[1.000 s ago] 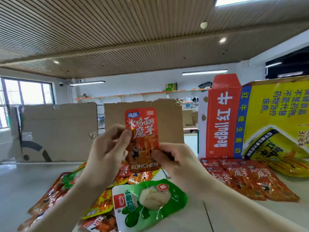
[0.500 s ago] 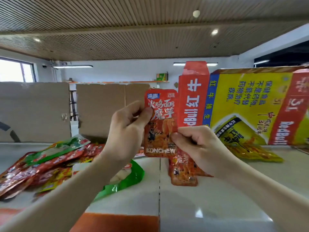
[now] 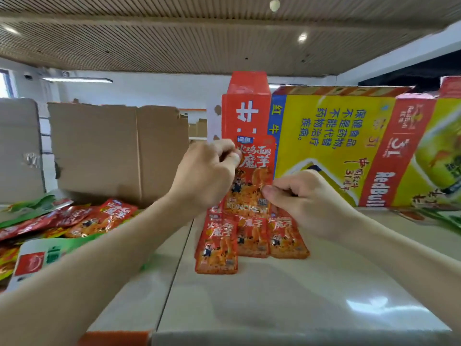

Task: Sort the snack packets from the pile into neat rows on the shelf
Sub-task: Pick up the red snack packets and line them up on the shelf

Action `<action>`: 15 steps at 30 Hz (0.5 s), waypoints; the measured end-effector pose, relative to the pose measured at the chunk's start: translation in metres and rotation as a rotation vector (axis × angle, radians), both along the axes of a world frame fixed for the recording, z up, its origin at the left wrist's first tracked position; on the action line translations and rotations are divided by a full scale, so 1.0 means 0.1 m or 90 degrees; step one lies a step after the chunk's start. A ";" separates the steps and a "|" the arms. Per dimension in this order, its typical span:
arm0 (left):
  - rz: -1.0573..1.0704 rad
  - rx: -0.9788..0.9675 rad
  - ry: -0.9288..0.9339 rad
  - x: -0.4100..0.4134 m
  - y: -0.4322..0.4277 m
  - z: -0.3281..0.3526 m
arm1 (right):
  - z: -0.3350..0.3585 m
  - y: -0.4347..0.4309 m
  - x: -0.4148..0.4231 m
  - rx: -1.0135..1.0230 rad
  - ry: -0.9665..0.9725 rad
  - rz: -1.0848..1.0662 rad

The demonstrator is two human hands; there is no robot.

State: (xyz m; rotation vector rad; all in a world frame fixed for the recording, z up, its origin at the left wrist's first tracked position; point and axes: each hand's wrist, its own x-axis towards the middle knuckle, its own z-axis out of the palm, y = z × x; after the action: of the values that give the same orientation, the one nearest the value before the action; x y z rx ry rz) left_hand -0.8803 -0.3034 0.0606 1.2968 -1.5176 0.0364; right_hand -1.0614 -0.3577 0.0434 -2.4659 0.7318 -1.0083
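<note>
Packets already lie in a short red row at the frame centre on the shelf. Just above them, the left hand and right hand pinch one more red packet upright by its edges. The pile at the left remains large, so I judge most sorting is left. Boxes stand behind.
</note>
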 end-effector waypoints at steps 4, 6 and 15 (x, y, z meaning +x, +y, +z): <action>0.082 0.039 -0.081 0.08 -0.27 -0.08 | -0.02 -0.26 0.05 0.038 0.024 -0.042; 0.113 0.098 -0.114 0.10 -0.34 -0.23 | -0.12 -0.31 0.04 0.050 0.048 -0.052; 0.208 0.246 -0.313 0.11 -0.42 -0.60 | -0.32 -0.28 -0.01 0.081 0.202 -0.091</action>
State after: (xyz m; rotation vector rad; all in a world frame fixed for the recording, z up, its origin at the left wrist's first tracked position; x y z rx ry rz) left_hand -0.8696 -0.3452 0.0011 1.9426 -1.7591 0.3042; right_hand -1.0623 -0.3855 0.0118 -2.5158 1.0501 -0.5982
